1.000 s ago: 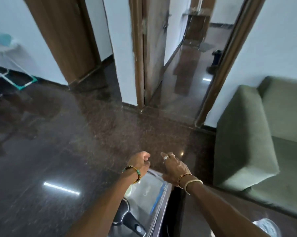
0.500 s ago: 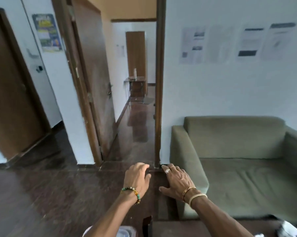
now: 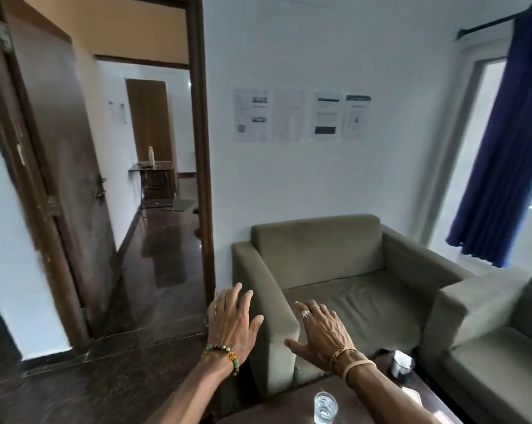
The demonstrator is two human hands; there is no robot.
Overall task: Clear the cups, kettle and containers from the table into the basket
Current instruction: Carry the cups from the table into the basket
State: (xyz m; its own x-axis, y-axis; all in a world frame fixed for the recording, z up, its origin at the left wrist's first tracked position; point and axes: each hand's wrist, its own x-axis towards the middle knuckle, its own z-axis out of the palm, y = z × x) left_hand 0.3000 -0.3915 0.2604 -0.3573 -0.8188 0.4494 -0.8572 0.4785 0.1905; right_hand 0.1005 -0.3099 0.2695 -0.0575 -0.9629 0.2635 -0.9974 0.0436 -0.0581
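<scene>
Both my hands hover in the air with spread fingers and hold nothing. My left hand point(image 3: 232, 322), with a beaded bracelet, is over the floor beside the armchair's arm. My right hand point(image 3: 321, 330), with rings and bangles, is above the far edge of the dark wooden table point(image 3: 289, 405). A clear glass point(image 3: 325, 406) stands on the table just below my right forearm. A white cup with a dark rim point(image 3: 402, 363) stands near the table's far right corner. The basket and kettle are out of view.
An olive green armchair point(image 3: 335, 270) stands behind the table against the white wall. A second green seat point(image 3: 488, 347) is on the right. A dark glossy floor point(image 3: 105, 377) leads left to an open wooden door point(image 3: 62, 185) and a hallway. Blue curtain hangs at the right.
The view has swung up and to the right, from the floor and basket to the armchair and table. My left hand has opened from a fist; both hands now spread.
</scene>
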